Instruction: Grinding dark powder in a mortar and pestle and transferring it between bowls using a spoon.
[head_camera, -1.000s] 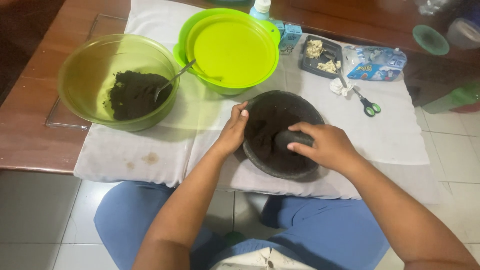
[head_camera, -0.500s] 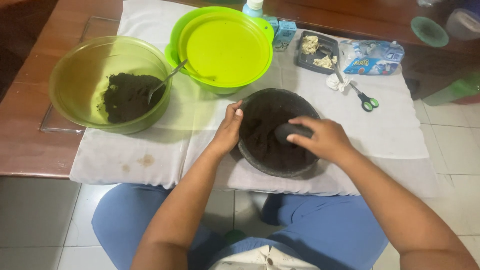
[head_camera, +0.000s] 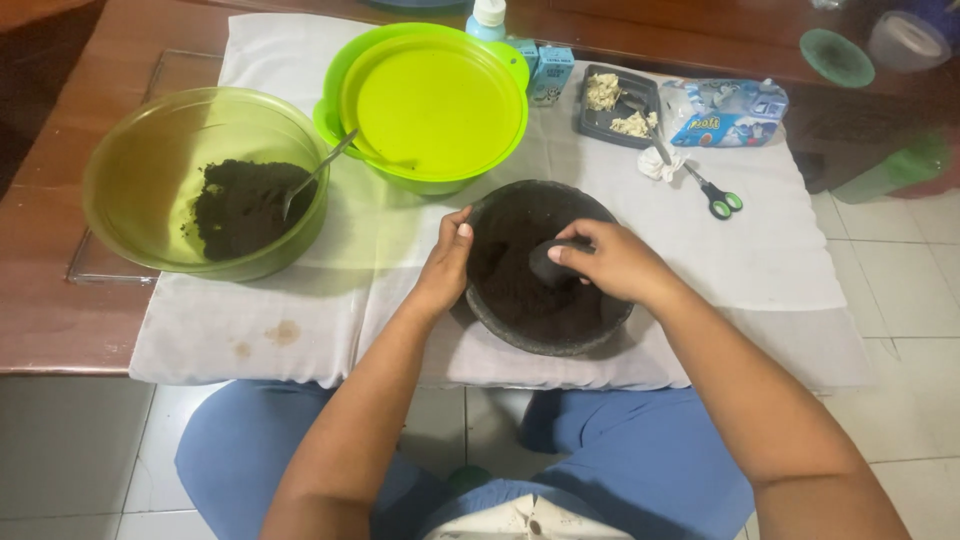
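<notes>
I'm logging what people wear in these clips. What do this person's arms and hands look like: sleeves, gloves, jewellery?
Both arms are bare from the edge of the picture down to the fingers, with no sleeve in view. The left hand and the right hand wear no gloves, and no ring, watch or bracelet shows. The fingernails look short and unpainted. Below the arms, blue trousers cover the legs.

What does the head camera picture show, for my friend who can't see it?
A person's right hand grips a dark pestle in a stone mortar of dark powder, while the left hand holds its rim. Nearby sit a green bowl with a spoon, and scissors.
</notes>
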